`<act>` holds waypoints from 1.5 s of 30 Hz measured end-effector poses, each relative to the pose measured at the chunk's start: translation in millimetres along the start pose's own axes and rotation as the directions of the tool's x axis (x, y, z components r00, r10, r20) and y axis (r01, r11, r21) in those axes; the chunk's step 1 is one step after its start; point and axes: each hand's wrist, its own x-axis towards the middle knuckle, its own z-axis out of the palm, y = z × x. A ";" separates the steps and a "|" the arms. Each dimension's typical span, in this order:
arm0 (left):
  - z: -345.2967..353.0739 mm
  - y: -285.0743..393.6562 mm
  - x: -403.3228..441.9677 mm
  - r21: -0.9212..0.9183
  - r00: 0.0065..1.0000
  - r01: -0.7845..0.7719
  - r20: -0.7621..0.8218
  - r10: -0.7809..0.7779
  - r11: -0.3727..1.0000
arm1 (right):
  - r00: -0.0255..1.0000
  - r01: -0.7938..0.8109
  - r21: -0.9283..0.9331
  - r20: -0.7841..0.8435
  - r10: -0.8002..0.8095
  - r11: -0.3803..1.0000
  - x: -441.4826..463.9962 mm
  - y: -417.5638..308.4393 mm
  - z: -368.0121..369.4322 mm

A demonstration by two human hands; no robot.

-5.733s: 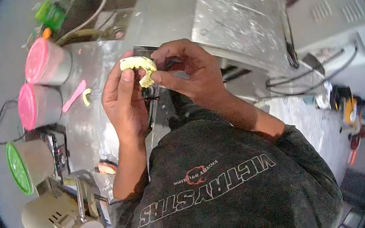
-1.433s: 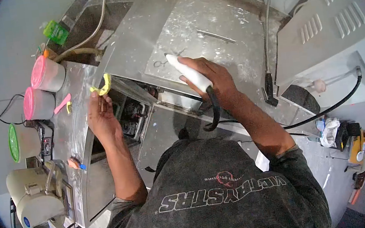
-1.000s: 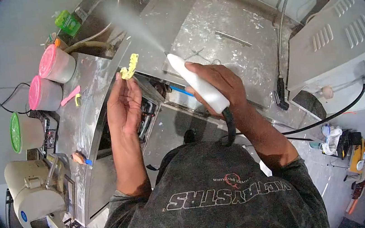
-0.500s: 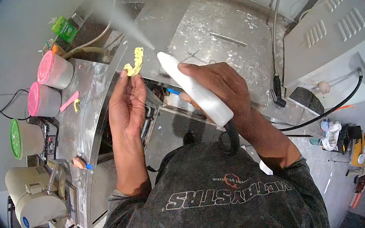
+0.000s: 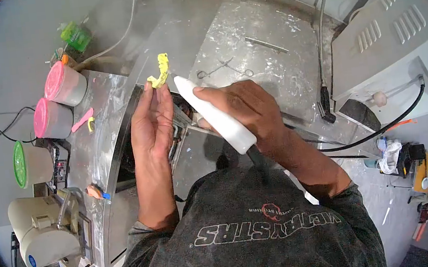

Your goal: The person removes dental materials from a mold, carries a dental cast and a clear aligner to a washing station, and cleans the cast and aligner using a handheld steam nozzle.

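Observation:
My left hand (image 5: 154, 117) pinches the lower end of a yellow, horseshoe-shaped dental cast (image 5: 163, 67) between thumb and fingertips, holding it up. My right hand (image 5: 250, 105) is wrapped round a white steam gun (image 5: 217, 117), thumb lying along its top. The tapered tip of the gun points up and left, close beside the cast without visibly touching it. A black hose runs from the gun's back end towards my shirt. Faint mist hangs beyond the cast.
Scissors-like metal clamps (image 5: 224, 68) and a thin rod (image 5: 266, 45) lie on the stained metal bench (image 5: 272, 83). Pink-lidded tubs (image 5: 66, 82) and a green-lidded tub (image 5: 33, 162) line the left side. A grey machine (image 5: 390, 48) with a black hose stands at right.
The steam gun has moved left and slightly down, bringing its tip nearer the cast. The dense white jet from its tip has thinned to faint mist, and the clamps now show fully.

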 end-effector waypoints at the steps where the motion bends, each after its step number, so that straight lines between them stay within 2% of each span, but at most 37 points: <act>1: 1.6 -0.8 -0.5 -0.002 1.000 -0.001 -0.015 0.001 1.000 | 1.000 0.009 -0.006 -0.024 -0.009 1.000 -0.5 0.4 1.3; 4: 2.9 -2.0 1.0 -0.013 1.000 0.010 -0.022 -0.010 1.000 | 0.999 -0.015 -0.048 0.045 0.018 0.999 -2.4 -0.3 -0.3; 7: -2.5 -2.9 4.8 -0.030 0.999 0.037 0.015 -0.037 0.999 | 0.999 -0.031 0.013 0.020 0.030 0.999 -2.9 1.7 -2.3; 10: -1.2 -4.3 4.5 -0.037 0.999 0.038 0.011 -0.038 0.999 | 0.999 -0.012 -0.049 0.040 0.014 0.999 -5.8 5.7 2.9; 13: -3.8 -5.1 5.3 -0.034 0.999 0.051 0.021 -0.050 0.998 | 1.000 -0.015 -0.005 -0.011 0.015 1.000 -3.7 7.4 0.9; 16: -3.8 -6.6 6.0 -0.001 0.998 0.045 0.032 -0.045 0.999 | 0.996 -0.042 -0.017 0.079 0.044 0.999 -3.4 -0.6 -4.4; 20: 3.1 -8.9 0.5 -0.003 0.998 0.052 0.021 -0.052 0.999 | 0.999 -0.033 0.000 0.002 0.033 0.999 -2.3 5.7 -7.6; 29: 0.7 -7.7 1.6 0.030 0.999 0.033 0.033 -0.034 0.999 | 0.999 -0.041 -0.015 0.033 0.042 0.999 -5.6 4.4 -5.8; 32: 0.8 -8.2 1.5 0.051 0.999 0.030 0.041 -0.032 0.998 | 0.998 -0.065 -0.012 -0.010 0.065 0.998 -2.1 2.9 -9.0; 35: -0.2 -8.4 1.4 0.066 0.998 0.018 0.057 -0.022 0.998 | 0.995 -0.094 -0.026 0.044 0.095 0.995 -3.9 2.4 -9.3; 39: 3.0 -8.4 -0.3 0.073 0.998 0.008 0.061 -0.013 0.997 | 0.996 -0.085 -0.031 0.006 0.085 0.996 -4.0 6.1 -5.9; 45: 2.7 -8.8 3.0 0.037 0.999 0.020 0.049 -0.022 0.999 | 0.996 -0.089 -0.005 0.028 0.089 0.996 -3.5 4.4 -8.7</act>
